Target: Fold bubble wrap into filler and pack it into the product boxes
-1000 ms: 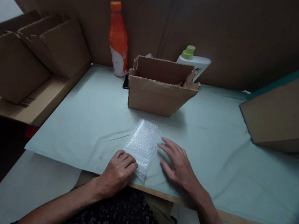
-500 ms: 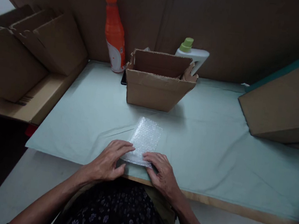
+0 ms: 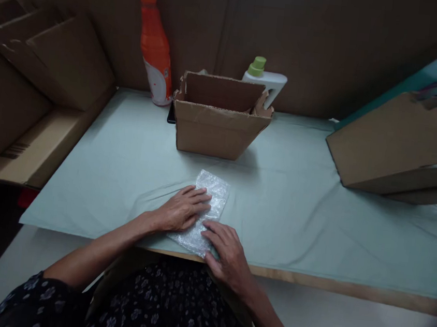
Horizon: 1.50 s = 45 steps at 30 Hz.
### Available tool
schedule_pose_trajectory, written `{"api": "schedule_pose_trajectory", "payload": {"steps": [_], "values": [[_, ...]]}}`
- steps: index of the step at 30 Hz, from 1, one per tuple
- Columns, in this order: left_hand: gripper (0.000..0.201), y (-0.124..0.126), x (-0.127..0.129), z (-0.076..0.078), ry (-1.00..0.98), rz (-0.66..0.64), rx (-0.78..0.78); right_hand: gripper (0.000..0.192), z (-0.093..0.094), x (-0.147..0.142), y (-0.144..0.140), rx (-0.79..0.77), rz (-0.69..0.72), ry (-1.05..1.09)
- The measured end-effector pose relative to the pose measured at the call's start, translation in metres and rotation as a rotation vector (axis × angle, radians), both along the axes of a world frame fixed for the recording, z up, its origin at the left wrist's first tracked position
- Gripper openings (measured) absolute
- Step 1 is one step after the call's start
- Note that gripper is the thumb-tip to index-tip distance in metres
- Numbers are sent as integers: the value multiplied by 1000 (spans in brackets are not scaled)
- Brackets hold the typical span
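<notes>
A clear sheet of bubble wrap [image 3: 218, 187], seemingly folded into a long narrow piece, lies near the front edge of the table. My left hand [image 3: 183, 209] rests flat on top of it, fingers stretched across its middle. At the near right corner, my right hand [image 3: 227, 253] has its bent fingertips on the wrap and its thumb against the front edge, with the corner between them. Whether anything lies inside the wrap I cannot tell.
An open cardboard box [image 3: 210, 129] stands at the back centre. Behind it are an orange bottle [image 3: 155, 47] and a white jug with a green cap [image 3: 257, 66]. Cardboard boxes stand at the left [image 3: 69, 59] and right [image 3: 392, 145]. A pale green cloth [image 3: 283, 212] covers the table.
My left hand has moved from the wrap's near left edge up onto its middle and flattened there. The wrap's near end now reaches closer to the table edge. The camera view has shifted right.
</notes>
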<state>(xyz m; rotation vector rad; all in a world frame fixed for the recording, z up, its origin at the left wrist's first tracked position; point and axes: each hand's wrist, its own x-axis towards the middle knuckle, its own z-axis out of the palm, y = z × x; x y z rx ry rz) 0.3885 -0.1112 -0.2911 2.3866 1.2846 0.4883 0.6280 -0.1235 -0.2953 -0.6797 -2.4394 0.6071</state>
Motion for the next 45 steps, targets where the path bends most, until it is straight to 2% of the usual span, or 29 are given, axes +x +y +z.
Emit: {"api": "schedule_pose_trajectory", "payload": {"steps": [5, 7, 9, 12, 16, 19, 22, 25, 29, 30, 32, 34, 35, 36, 38, 40, 41, 43, 45], "values": [[47, -1, 0, 4, 67, 3, -2, 34, 9, -4, -5, 172, -46, -46], [46, -1, -2, 6, 76, -2, -4, 29, 13, -7, -5, 186, -30, -37], [46, 0, -3, 7, 75, -9, -12, 25, 16, -10, -6, 135, -16, -9], [46, 2, -4, 8, 77, -20, -26, 20, 17, -14, -4, -73, -57, 68], [44, 5, -6, 10, 63, -48, -55, 15, 21, -17, 1, -473, -232, 95], [39, 6, -10, 17, -18, -79, -148, 19, 23, -17, 7, -696, -319, 87], [30, 7, -18, 23, -210, -83, -266, 20, 22, -17, 14, -835, -380, 172], [37, 8, -25, 23, -381, -122, -341, 24, 20, -21, 19, -966, -421, 232], [66, 7, -25, 11, -413, -120, -287, 32, 23, -26, 25, -1087, -458, 200], [66, 6, -24, 7, -417, -92, -256, 33, 24, -27, 26, -1099, -468, 194], [49, 5, -19, -1, -439, -15, -191, 33, 24, -27, 28, -1110, -476, 181], [38, 4, -15, -8, -458, 43, -140, 30, 24, -25, 26, -1067, -465, 164], [38, 4, -13, -10, -457, 57, -124, 29, 24, -22, 23, -986, -467, 156], [39, 5, -12, -12, -452, 62, -112, 26, 25, -20, 19, -843, -481, 152], [39, 5, -11, -15, -442, 62, -93, 20, 27, -15, 9, -418, -512, 142], [38, 6, -10, -17, -433, 63, -81, 18, 30, -12, -1, -25, -456, 92], [37, 6, -10, -18, -429, 63, -79, 19, 31, -12, -4, 94, -388, 42], [38, 7, -9, -19, -414, 67, -87, 21, 31, -15, -6, 190, -236, -89], [38, 9, -10, -16, -411, 74, -102, 23, 28, -18, -2, 211, -148, -195]]}}
